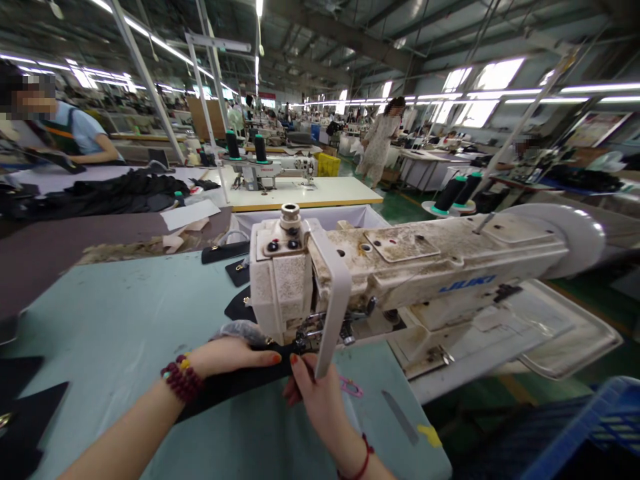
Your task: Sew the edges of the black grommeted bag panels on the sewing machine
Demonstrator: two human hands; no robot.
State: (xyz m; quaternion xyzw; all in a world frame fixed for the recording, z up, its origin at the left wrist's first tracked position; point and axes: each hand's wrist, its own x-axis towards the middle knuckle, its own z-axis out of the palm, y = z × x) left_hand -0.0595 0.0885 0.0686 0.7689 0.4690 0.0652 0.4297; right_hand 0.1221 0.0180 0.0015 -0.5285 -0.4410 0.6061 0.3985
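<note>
A long black piece [225, 393], perhaps leather or fabric, lies under the presser foot [301, 339] of a white sewing machine [400, 267]. My left hand [233, 357] grips it left of the foot, thumb stretched along the top and the other fingers mostly hidden. Beside that hand is something wrapped in clear plastic [243, 330]. Close in front of the foot, my right hand [320, 393] pinches the piece's near edge between thumb and fingers. The machine's pale guard bar [333, 313] passes in front of part of this hand.
Black pieces with gold fittings [30, 413] lie at the left of the green tabletop [125, 320]. On the right are small scissors or a blade [400, 417], a pink clip [351, 387] and a blue crate [585, 427]. Another person [85, 127] works at far left.
</note>
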